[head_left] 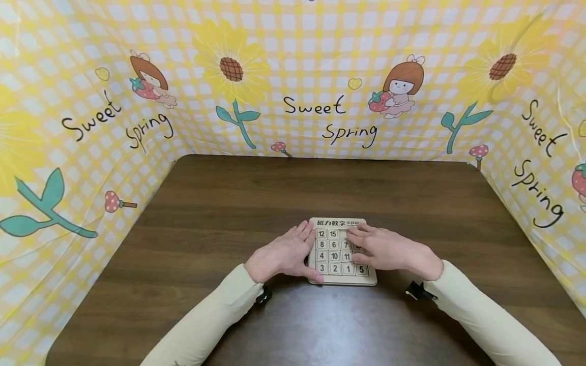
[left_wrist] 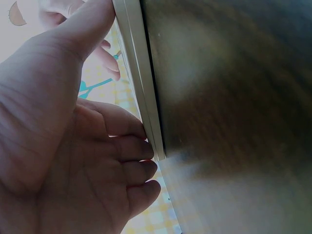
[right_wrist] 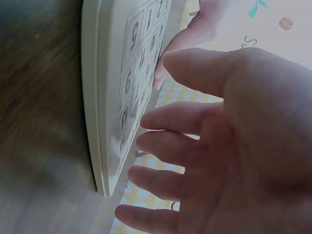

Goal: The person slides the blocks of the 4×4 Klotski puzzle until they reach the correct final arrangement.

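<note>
A flat, pale sliding number puzzle (head_left: 345, 280) lies on the table, with square black-numbered tiles in its frame. Its top row shows 12 and 15, then a gap beside my fingers; the bottom row reads 3, 2, 1, 5. My left hand (head_left: 286, 252) rests against the puzzle's left side, fingers straight along the edge and thumb at the near left corner. In the left wrist view the fingertips (left_wrist: 146, 190) meet the frame's edge. Over the right-hand tiles hovers my right hand (head_left: 389, 247), fingers spread, covering some numbers.
The brown wooden table (head_left: 220, 198) stretches around the puzzle. A yellow checked cloth (head_left: 316, 76) printed with flowers and "Sweet Spring" rises behind it and along both sides. Dark straps (head_left: 418, 291) sit at the wrists by the pale sleeves (head_left: 485, 315).
</note>
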Motion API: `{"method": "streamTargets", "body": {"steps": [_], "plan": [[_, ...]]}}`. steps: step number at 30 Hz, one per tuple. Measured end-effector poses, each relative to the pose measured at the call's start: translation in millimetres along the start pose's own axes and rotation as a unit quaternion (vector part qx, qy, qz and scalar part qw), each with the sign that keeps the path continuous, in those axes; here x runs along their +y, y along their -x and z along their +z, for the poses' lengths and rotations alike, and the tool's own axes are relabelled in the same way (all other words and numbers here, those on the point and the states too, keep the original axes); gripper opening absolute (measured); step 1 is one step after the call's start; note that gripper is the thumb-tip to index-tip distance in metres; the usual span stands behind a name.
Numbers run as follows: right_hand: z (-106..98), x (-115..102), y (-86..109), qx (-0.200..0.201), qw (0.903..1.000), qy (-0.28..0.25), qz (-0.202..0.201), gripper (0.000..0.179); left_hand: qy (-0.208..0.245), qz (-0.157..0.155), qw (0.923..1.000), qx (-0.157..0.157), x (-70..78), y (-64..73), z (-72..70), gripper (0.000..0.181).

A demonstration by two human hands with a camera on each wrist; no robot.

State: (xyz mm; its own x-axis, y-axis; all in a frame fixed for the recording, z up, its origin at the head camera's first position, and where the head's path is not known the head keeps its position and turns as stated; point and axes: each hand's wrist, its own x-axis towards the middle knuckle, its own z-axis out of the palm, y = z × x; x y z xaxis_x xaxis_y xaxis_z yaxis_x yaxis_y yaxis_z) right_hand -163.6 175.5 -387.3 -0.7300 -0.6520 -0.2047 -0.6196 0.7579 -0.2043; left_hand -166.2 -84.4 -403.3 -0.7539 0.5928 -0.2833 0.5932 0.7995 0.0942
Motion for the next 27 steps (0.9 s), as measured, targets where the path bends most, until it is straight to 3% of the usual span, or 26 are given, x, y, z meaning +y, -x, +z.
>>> {"method": "streamTargets", "body": {"steps": [5, 27], "plan": [[2, -5, -7.7, 0.0, 0.9999, 0.003, -0.017, 0.063, 0.0, 0.001, 1.0, -0.001, -0.5, -0.4, 0.3, 0.117], [5, -14, -22.0, -0.011, 0.9996, 0.013, -0.023, 0.059, 0.001, 0.004, 1.0, 0.002, -1.5, -0.7, 1.0, 0.118]]}}
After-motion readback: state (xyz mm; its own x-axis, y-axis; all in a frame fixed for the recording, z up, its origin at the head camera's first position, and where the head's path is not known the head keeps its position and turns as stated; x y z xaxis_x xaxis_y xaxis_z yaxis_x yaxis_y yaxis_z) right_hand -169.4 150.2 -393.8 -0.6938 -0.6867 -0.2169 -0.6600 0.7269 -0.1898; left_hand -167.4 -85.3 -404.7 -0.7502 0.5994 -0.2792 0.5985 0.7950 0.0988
